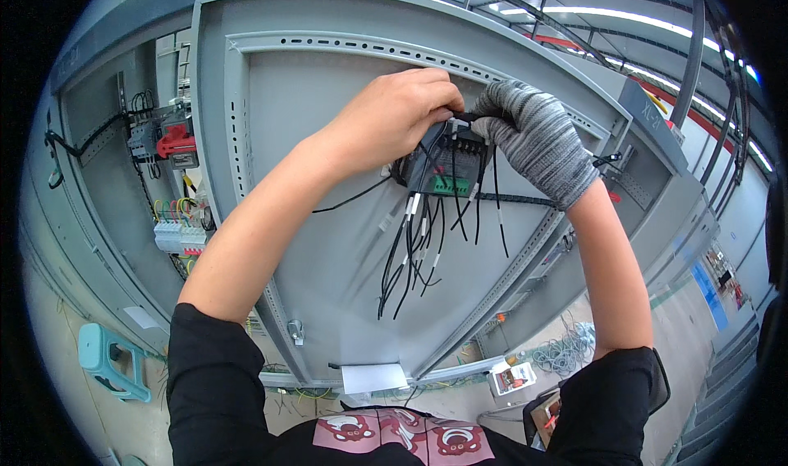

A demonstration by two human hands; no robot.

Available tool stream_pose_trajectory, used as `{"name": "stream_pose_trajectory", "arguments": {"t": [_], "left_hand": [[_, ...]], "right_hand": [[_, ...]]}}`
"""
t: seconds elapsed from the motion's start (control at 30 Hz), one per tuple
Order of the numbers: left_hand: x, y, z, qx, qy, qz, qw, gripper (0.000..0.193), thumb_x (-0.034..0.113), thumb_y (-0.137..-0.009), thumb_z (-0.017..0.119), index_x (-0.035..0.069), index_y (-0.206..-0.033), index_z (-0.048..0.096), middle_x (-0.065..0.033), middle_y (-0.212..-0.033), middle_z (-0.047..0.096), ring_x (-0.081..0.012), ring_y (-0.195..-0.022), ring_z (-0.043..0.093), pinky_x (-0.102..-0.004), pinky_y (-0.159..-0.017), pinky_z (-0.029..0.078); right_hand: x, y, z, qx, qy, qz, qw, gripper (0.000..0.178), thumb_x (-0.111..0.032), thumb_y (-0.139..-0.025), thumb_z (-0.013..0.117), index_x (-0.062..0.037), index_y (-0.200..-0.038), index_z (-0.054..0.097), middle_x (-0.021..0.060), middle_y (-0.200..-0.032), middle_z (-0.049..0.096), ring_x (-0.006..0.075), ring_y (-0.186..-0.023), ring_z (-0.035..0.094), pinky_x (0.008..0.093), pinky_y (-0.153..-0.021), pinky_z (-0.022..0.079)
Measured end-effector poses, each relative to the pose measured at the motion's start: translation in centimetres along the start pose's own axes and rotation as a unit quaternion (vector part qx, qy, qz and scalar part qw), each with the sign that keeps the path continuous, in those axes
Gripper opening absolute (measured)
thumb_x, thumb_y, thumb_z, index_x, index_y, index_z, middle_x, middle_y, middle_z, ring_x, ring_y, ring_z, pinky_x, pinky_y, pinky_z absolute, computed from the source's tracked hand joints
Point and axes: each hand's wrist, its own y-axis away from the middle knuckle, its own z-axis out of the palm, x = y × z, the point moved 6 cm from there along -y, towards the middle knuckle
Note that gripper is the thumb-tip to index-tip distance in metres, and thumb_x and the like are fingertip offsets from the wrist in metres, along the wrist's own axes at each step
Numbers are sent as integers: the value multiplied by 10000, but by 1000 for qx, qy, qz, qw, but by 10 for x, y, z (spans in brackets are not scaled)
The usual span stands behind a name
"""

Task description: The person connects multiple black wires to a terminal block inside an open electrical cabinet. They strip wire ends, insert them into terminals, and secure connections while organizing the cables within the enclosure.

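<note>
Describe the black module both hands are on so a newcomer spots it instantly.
Start at the big grey cabinet door filling the middle of the view. Near its top, between the bare left hand and the gloved right hand, sits the black module. It alone has a green terminal strip and black wires hanging below.

Both arms raised, hands meeting at the middle

Bare left hand (394, 117) curled with fingertips pinched; gloved right hand (538, 138) bent at the wrist, fingers closed, touching the left.

Module (447, 166) on cabinet door (328, 244); wires (414, 253) hanging below.
</note>
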Motion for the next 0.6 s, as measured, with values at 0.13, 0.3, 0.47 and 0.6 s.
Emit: {"name": "stream_pose_trajectory", "arguments": {"t": [0.13,0.3,0.47,0.6], "left_hand": [[-2,-3,0,-20,26,1,999,117,-14,-863,595,-13,-979,612,-130,-897,597,-316,-853,600,-380,-747,484],[-9,-2,0,-20,86,-15,996,132,-30,-859,598,-16,-990,617,-117,-921,630,-268,-841,619,-357,-739,488],[-8,1,-2,-22,114,-53,992,145,-40,-855,602,-11,-996,619,-97,-908,625,-224,-796,602,-320,-723,479],[-8,0,-2,-17,133,-34,990,142,-58,-854,586,-4,-982,615,-71,-886,606,-172,-758,559,-276,-690,458]], "right_hand": [[0,-4,-1,11,-13,-14,1000,206,-199,-839,702,-34,-953,654,172,-853,657,363,-811,631,421,-748,525],[-2,-1,-3,32,-43,-20,998,262,-228,-812,742,-29,-954,648,165,-858,668,359,-806,641,417,-726,528],[-10,5,5,30,-13,60,998,358,-208,-753,827,-13,-1008,670,143,-864,697,275,-747,655,348,-723,555],[-4,3,2,35,-20,-4,999,294,-260,-797,759,-35,-951,650,166,-827,663,357,-797,642,414,-717,524]]}}
